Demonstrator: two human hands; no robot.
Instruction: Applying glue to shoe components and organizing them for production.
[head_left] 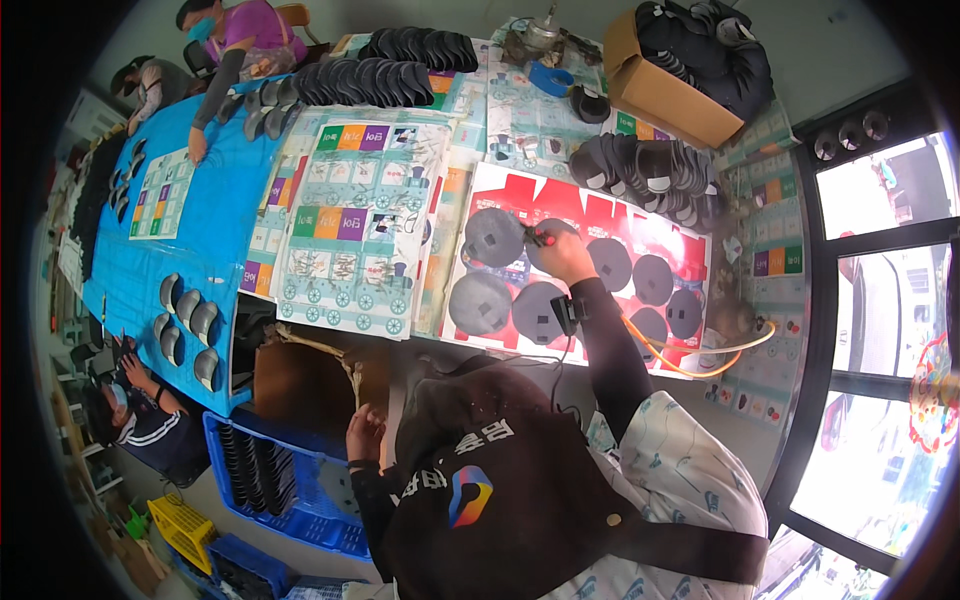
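My right hand (566,256) reaches over a red and white printed sheet (488,186). It is closed around a small black and red tool (540,237), whose exact kind I cannot make out. The tool is over a dark grey round pad (552,228), partly covered by the hand. Other round pads with small dark square patches lie around it, among them one to the left (494,238) and one nearer me (479,305). My left hand (366,434) is low beside the table edge, fingers curled; whatever they hold, if anything, is hidden.
Stacked dark curved pieces (650,172) and an open carton (665,92) stand at the far right. An orange hose (690,372) loops past the sheet's right edge. A blue crate (330,535) sits lower left. Co-workers (245,40) sit along a blue-covered table (225,215).
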